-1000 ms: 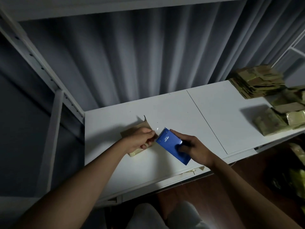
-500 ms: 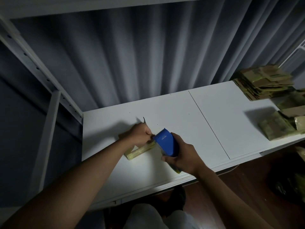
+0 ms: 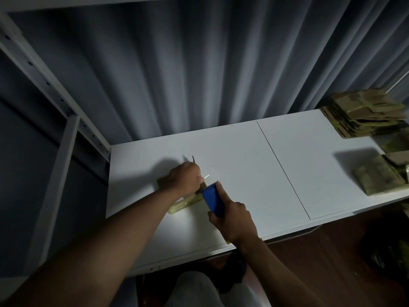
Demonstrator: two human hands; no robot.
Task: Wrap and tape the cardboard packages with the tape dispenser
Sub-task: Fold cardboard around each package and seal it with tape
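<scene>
- Left hand (image 3: 184, 179) is pressing down on the cardboard package (image 3: 183, 201), fingers curled over its far end; package is lying flat on the bench (image 3: 243, 173).
- Right hand (image 3: 232, 220) is gripping the blue tape dispenser (image 3: 212, 199), its toothed edge touching the package's right end.
- Package's long axis is running lower-left to upper-right, towards the dispenser; hands are sitting close together.
- Judgement: the right hand is nearer the taping end.

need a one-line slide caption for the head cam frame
Left hand steadies a cardboard package on the white table while the right hand works the blue tape dispenser against it.
</scene>
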